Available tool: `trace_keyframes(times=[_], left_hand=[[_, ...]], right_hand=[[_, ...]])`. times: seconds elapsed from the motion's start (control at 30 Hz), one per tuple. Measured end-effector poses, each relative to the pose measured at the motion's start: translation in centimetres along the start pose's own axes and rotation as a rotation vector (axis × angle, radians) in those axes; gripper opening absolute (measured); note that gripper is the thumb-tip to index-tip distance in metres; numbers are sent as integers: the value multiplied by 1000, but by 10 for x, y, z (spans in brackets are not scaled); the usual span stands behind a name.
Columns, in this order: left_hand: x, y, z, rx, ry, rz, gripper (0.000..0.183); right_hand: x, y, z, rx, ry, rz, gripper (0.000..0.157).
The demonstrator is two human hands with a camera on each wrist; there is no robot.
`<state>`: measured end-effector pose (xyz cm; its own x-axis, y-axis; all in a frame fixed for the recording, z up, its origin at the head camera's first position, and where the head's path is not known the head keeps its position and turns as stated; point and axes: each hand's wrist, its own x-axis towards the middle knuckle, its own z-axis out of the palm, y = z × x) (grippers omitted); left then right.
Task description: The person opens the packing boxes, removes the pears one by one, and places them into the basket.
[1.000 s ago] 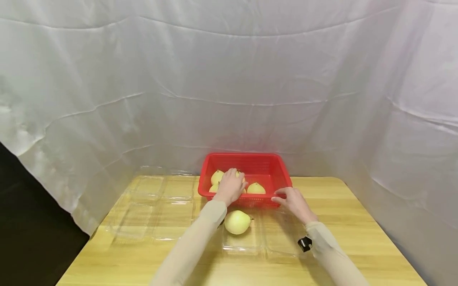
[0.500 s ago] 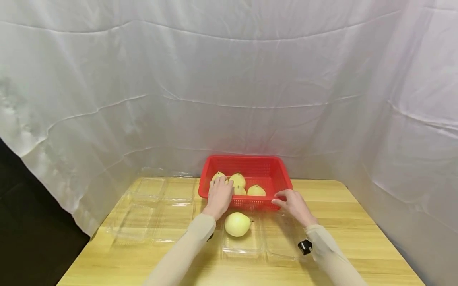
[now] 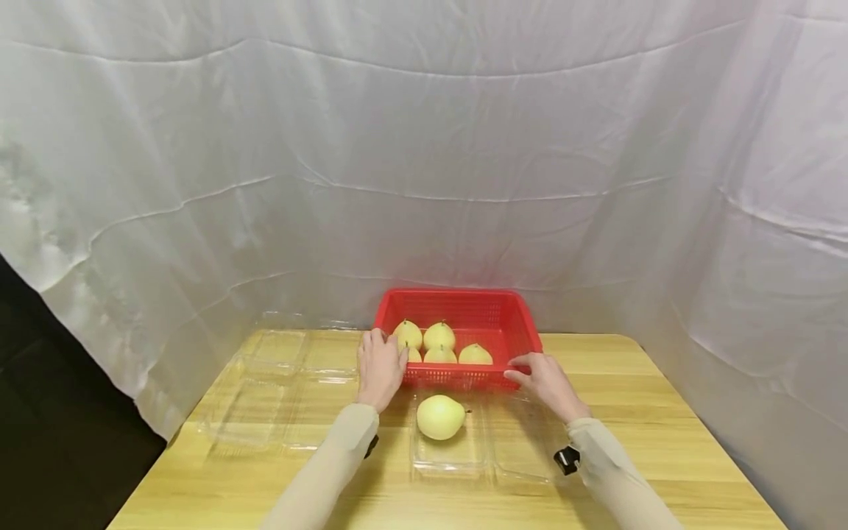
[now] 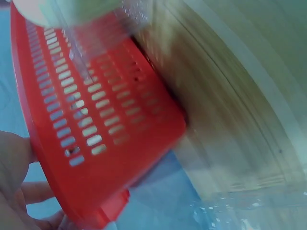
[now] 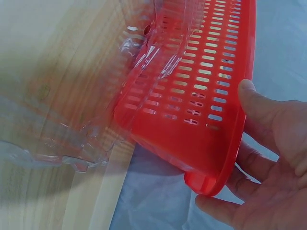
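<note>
A red plastic basket [image 3: 464, 379] with slotted walls stands at the back of the table with several yellow pears [image 3: 440, 336] in its left and front part. My left hand [image 3: 380, 368] holds the basket's front left corner, thumb and fingers about the rim in the left wrist view. At the opposite front corner, my right hand [image 3: 546, 384] grips the rim, its thumb [image 5: 252, 96] on the near side and the fingers beyond. One more pear [image 3: 440, 417] lies on its side in a clear plastic clamshell box [image 3: 450, 465] in front of the basket.
Further clear plastic boxes [image 3: 265, 390] lie on the left of the wooden table [image 3: 636, 427]. The lid half [image 3: 523, 442] of the front box spreads below my right hand. Grey cloth [image 3: 450, 169] hangs behind and on both sides.
My left hand has come off the pears in the basket and moved left to its front left corner. The right hand has stayed at the right corner.
</note>
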<state>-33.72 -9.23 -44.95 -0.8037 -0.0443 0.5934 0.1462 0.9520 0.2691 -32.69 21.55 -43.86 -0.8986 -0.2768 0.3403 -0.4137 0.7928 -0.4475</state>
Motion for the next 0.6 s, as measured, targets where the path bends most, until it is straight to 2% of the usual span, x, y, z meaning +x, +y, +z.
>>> trace_keyframes(times=[0.2, 0.37, 0.6], left_hand=[[0, -18, -3, -82, 11, -101, 26], [3, -27, -5, -138, -70, -168, 24], [8, -37, -13, -89, -171, -219, 26]], right_hand=[[-3, -1, 0, -77, 11, -12, 26], [-6, -2, 1, -136, 40, -6, 26], [-6, -6, 2, -157, 70, 7, 28]])
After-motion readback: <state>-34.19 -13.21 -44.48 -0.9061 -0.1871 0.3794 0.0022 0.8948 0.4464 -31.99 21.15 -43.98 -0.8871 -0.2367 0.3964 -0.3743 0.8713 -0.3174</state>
